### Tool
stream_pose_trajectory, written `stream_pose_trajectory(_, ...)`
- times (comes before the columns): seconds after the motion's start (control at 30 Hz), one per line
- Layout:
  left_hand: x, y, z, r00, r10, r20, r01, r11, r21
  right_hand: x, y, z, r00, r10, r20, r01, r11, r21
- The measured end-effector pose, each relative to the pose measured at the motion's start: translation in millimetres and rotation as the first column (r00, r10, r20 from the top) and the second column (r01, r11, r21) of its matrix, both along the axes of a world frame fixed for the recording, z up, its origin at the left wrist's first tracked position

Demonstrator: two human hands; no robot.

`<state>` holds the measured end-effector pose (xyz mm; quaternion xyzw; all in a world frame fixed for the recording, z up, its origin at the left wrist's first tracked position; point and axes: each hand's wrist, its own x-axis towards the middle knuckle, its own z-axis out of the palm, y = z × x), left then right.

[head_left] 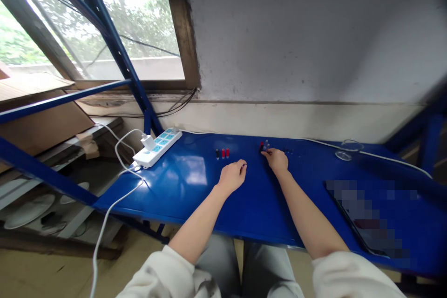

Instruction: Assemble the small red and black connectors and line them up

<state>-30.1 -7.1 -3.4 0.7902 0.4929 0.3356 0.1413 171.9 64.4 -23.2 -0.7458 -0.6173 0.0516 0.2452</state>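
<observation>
- Tubes: three small ones in a row (223, 153) on the far half of the table (195, 198), one black and two red, each paler at the near end. Side by side, near one another. Long axes point away from the person in this view; standing or lying, I cannot confirm.
- Cluster (261, 145): right of the row, well apart from it, near the table's back edge. Red, black and clear parts noted; the count is not determinable.
- Left hand (232, 176): fingers pinched together, a dark bit (244, 165) showing at the tips, too small to identify. It is the nearer hand to the row, which lies just beyond it and slightly to its left.
- Right hand (277, 160): nearer to the cluster, which sits beyond its fingertips and to the left. Thumb and fingers drawn together at the near side of it; whether they grip a part, I cannot tell.
- Dark specks (288, 151): loose on the table, just right of the right hand.
- Clear dish (343, 155): farther right, toward the back.
- Tablet (359, 223): near right part of the table, largely obscured by pixelation.
- Power strip (159, 148): left end, a white plug (148, 142) seated in it.
</observation>
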Motion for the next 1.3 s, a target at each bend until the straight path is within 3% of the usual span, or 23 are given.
stream_pose_trajectory(0.27,-7.5,9.2,-2.6,0.959,0.258,0.114,-0.243,0.961,-0.131,-3.2,-9.5,8.8,0.997,-0.030,0.073,0.035,0.997,-0.062)
stream_pose_trajectory(0.37,-9.6,11.8,-3.0,0.946,0.309,0.100,-0.293,0.944,-0.151,-7.8,-21.4,17.3,0.988,-0.013,0.151,0.030,0.994,-0.109)
stream_pose_trajectory(0.47,-10.5,14.4,-4.4,0.936,0.328,0.125,-0.304,0.936,-0.180,-16.5,-37.1,25.6,0.993,0.035,0.110,-0.020,0.990,-0.137)
stream_pose_trajectory(0.67,-11.9,18.7,-3.0,0.934,0.348,0.084,-0.338,0.935,-0.109,-40.5,-60.2,31.5,0.978,0.208,-0.023,-0.207,0.977,0.043)
stream_pose_trajectory(0.77,-10.4,19.9,-1.0,0.937,0.270,0.224,-0.254,0.962,-0.096,-50.1,-62.0,28.1,0.959,0.262,-0.105,-0.250,0.961,0.114)
stream_pose_trajectory(0.87,-4.7,17.2,0.4,0.887,0.116,0.446,-0.066,0.990,-0.126,-55.6,-60.7,23.8,0.937,0.253,-0.242,-0.225,0.964,0.140)
stream_pose_trajectory(1.0,4.6,9.6,3.1,0.773,-0.020,0.634,0.166,0.971,-0.172,-58.5,-59.3,21.9,0.830,0.336,-0.446,-0.275,0.941,0.198)
stream_pose_trajectory(1.13,7.9,5.9,6.7,0.703,-0.069,0.708,0.264,0.949,-0.170,-59.4,-60.1,23.8,0.741,0.398,-0.540,-0.288,0.916,0.280)
stream_pose_trajectory(1.3,7.9,5.7,6.9,0.696,-0.071,0.714,0.280,0.943,-0.178,-57.3,-65.2,29.0,0.857,0.375,-0.355,-0.261,0.908,0.328)
